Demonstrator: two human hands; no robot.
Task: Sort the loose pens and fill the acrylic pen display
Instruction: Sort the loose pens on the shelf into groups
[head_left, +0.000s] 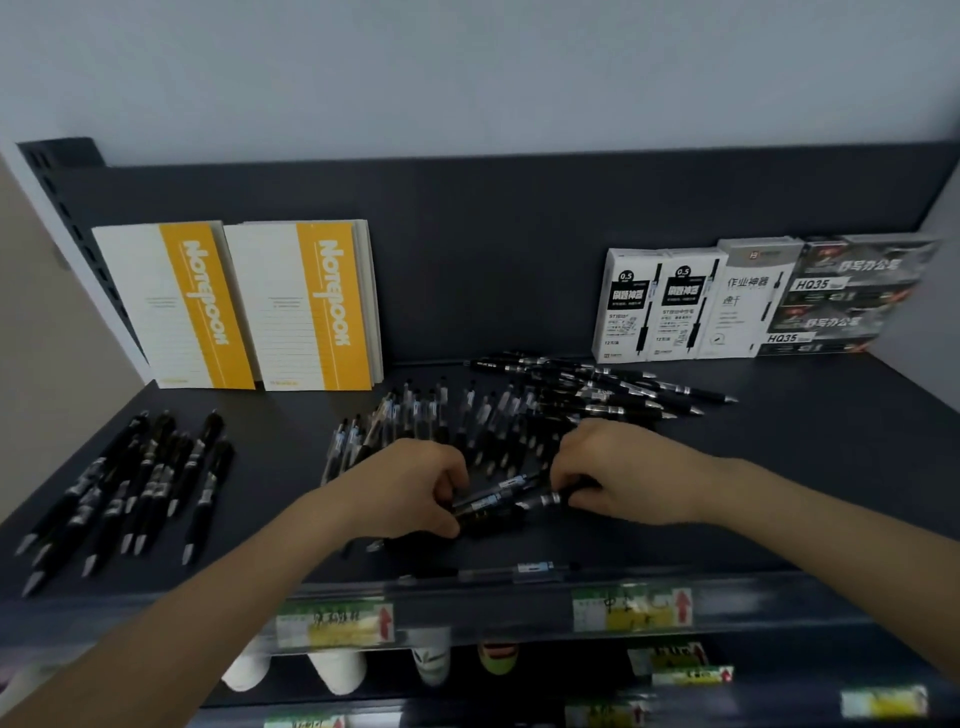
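- Fingers (452, 486) of left hand (410, 488) curled round the ends of a small bundle (498, 501) of pens; fingers of right hand (618, 470) pinched on the opposite ends. Bundle held level between both hands, just above the shelf, probably to square the tips before setting down.
- Shelf (810, 467): dark, broad, bearing all stock; serves as the sorting surface.
- Notebooks (239, 306): two, yellow-banded, propped upright against the back panel at left, clear of the work.
- Boxes (748, 299): pen cartons stood in a row at right rear, faces outward.
- Middle heap (467, 415): clear-barrelled pens fanned behind the hands, roughly parallel; apparently one sorted kind.
- Right heap (613, 387): black pens with silver bands, lying crosswise behind the right hand; looser, seemingly unsorted.
- Left group (130, 483): dark-gripped pens laid side by side, tips toward the shelf edge, well apart from the rest; seemingly a finished sort.
- Stray pen (519, 571): alone at the front lip.
- Acrylic display: not seen; filling not yet begun, by judgement.
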